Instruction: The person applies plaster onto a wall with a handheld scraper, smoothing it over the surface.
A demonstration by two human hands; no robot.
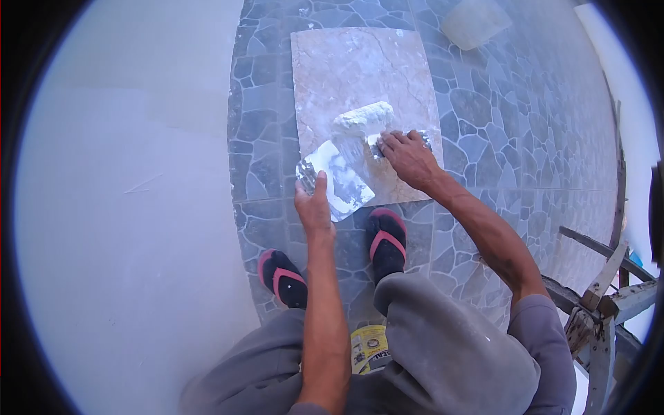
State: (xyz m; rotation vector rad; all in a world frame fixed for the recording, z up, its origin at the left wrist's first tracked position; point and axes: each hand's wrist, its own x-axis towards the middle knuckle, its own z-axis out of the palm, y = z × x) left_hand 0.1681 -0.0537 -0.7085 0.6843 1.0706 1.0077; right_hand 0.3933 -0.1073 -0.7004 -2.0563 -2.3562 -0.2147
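A flat plate smeared with white paste (340,181) is in my left hand (315,206), with the thumb on its upper face. My right hand (409,158) is closed on a scraper (375,146), its blade resting by the tile. Both are over a large beige marbled tile (360,69) on the floor. A mound of white paste (364,117) lies on the tile, just beyond the two tools. Thin white smears run from the mound toward the plate.
A pale translucent container (476,24) stands at the top right on the stone-patterned floor (477,149). Along the left runs a white wall (138,207). Wooden poles (605,311) cross at the right. A yellow labelled bucket (371,346) is between my legs.
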